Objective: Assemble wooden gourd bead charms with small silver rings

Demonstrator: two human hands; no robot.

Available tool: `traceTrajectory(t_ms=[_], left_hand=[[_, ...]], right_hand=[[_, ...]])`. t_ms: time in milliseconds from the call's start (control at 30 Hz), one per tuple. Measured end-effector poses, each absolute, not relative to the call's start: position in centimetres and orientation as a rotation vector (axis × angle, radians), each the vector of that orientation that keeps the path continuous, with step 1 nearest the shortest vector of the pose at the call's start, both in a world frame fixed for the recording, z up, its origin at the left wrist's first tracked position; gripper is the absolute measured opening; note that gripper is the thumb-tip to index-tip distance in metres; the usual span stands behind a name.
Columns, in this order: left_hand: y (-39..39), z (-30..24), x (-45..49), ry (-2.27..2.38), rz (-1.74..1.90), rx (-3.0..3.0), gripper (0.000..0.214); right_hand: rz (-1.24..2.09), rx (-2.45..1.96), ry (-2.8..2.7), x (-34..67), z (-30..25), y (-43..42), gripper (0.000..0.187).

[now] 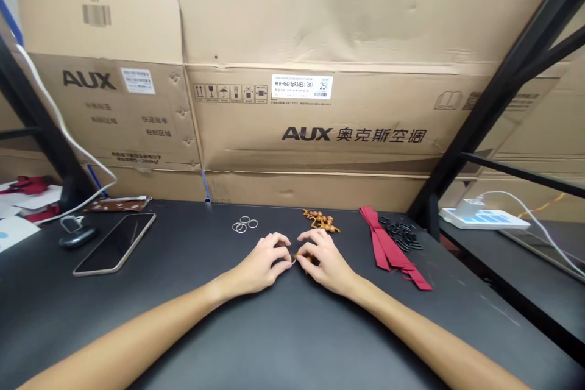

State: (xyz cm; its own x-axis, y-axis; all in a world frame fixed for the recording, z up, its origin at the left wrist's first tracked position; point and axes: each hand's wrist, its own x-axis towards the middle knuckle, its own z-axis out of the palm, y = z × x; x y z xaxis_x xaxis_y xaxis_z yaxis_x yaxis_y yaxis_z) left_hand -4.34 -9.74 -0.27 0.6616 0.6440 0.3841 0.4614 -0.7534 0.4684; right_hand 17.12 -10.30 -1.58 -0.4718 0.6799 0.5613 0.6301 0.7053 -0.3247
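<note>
My left hand and my right hand meet at the middle of the black table. Both pinch a small brown bead piece between their fingertips, with a thin metal ring just showing at the left fingertips. Just beyond my right hand lies a small heap of brown wooden beads. A few silver metal rings lie beyond my left hand. Red ribbon strips lie to the right of my right hand.
A phone lies face up at the left, with a dark earbud case beside it. Black rings sit by the ribbons. AUX cardboard boxes wall the back. A black rack post slants at the right, near a white power strip.
</note>
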Motion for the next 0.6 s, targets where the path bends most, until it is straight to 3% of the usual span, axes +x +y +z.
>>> traceTrajectory(t_ms=[267, 400, 533, 600], left_hand=[[-10.2, -0.17, -4.34, 0.892, 0.761, 2.582, 0.012], [-10.05, -0.36, -4.36, 0.899, 0.764, 2.609, 0.015], [-9.94, -0.29, -4.31, 0.952, 0.748, 2.616, 0.016], [-9.96, -0.22, -4.29, 0.98, 0.756, 2.617, 0.015]], right_hand=[[0.136, -0.983, -2.277, 17.15, -1.6, -10.4, 0.008], [0.012, -1.063, -2.245, 17.23, -1.97, -9.97, 0.006], [-0.144, -1.164, -2.156, 17.49, -1.84, -9.53, 0.019], [-0.19, -1.16, -2.12, 17.64, -1.49, -9.61, 0.013]])
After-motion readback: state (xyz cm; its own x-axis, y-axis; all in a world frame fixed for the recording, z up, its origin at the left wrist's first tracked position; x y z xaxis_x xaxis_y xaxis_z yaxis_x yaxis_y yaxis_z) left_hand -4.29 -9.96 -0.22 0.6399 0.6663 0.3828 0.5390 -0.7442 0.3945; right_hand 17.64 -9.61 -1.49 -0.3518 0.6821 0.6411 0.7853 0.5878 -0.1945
